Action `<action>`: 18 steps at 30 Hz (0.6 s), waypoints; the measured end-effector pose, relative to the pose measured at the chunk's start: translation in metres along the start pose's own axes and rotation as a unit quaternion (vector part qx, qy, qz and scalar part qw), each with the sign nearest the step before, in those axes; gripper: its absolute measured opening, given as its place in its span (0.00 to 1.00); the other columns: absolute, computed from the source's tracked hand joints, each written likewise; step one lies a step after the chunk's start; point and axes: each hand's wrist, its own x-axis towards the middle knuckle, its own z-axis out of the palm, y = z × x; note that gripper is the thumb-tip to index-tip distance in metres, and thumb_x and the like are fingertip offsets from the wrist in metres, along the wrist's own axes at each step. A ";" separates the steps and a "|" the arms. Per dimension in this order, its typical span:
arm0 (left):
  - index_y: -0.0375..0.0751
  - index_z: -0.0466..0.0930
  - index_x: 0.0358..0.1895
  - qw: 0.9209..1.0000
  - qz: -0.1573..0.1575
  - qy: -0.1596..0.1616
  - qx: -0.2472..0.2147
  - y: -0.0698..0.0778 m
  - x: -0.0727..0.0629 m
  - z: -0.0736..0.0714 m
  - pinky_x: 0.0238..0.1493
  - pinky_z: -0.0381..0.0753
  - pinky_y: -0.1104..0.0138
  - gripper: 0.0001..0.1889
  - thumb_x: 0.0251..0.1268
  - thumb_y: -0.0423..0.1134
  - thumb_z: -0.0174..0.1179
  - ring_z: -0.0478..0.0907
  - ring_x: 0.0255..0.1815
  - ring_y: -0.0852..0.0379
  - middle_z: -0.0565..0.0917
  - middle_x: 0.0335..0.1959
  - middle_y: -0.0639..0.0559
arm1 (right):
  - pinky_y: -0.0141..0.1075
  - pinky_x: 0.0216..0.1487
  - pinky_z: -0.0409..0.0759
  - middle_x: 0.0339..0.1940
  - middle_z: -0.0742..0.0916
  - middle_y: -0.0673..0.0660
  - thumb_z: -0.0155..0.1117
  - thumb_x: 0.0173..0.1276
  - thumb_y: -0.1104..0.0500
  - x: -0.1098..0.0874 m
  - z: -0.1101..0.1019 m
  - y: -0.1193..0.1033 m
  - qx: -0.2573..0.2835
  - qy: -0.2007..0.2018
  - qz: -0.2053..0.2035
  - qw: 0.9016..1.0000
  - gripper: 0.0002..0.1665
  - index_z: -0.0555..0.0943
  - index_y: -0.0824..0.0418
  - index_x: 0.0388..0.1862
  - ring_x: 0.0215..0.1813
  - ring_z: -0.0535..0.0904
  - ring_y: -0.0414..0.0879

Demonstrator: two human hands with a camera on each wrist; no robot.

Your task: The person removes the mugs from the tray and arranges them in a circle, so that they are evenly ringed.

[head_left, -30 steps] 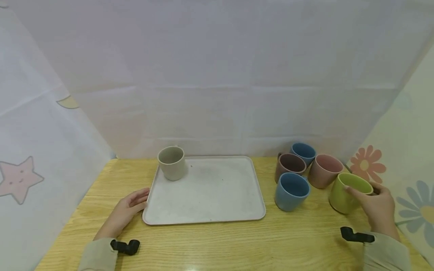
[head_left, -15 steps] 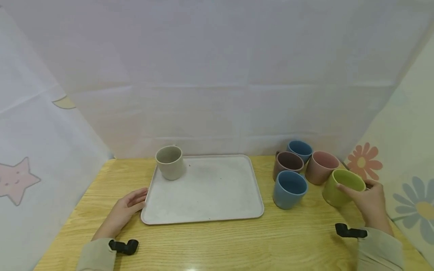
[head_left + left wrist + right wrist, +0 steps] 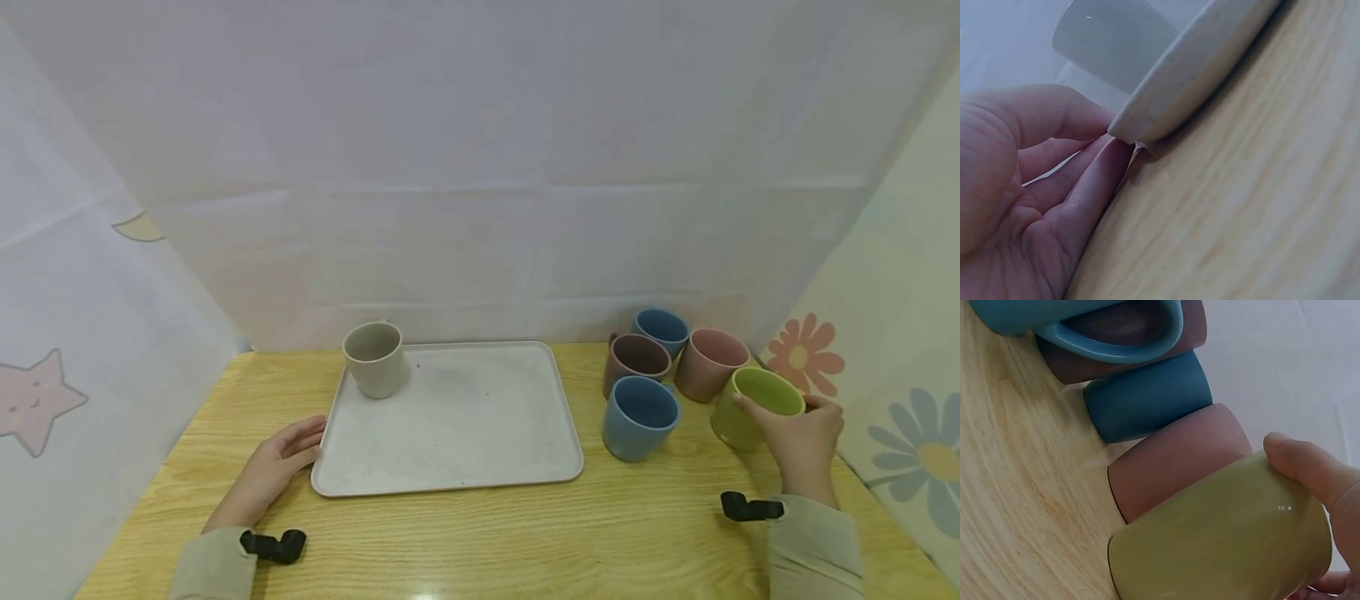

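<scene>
My right hand (image 3: 806, 437) grips the yellow-green mug (image 3: 733, 423) from its right side, thumb over the near rim and the other fingers mostly hidden behind. This mug stands upright right beside the pink mug (image 3: 705, 371); in the right wrist view its wall (image 3: 1216, 544) overlaps the pink one. At the left, my left hand (image 3: 281, 458) holds the white tray (image 3: 450, 433) by its left edge. The left wrist view has thumb and fingers meeting at the tray's rim (image 3: 1166, 75). On the tray's back left corner stands a pale grey mug (image 3: 378, 375).
Left of the pink mug cluster a near blue mug (image 3: 633, 433), a dark mauve mug (image 3: 618, 379) and a far blue mug (image 3: 671, 340). Bare wooden table (image 3: 480, 542) runs in front of the tray. White cloth (image 3: 450, 208) hangs behind.
My right hand has shifted the yellow-green mug left and backward, up beside the pink mug. The left hand keeps its place at the tray's edge; the head view has moved slightly.
</scene>
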 end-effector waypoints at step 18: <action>0.36 0.58 0.79 1.000 0.006 -0.002 -0.011 -0.002 0.000 0.000 0.55 0.74 0.79 0.33 0.78 0.41 0.57 0.71 0.65 0.66 0.67 0.74 0.34 | 0.44 0.73 0.65 0.69 0.67 0.61 0.61 0.72 0.49 -0.025 -0.009 -0.040 0.022 0.052 -0.089 0.995 0.41 0.62 0.64 0.78 0.70 0.64 0.57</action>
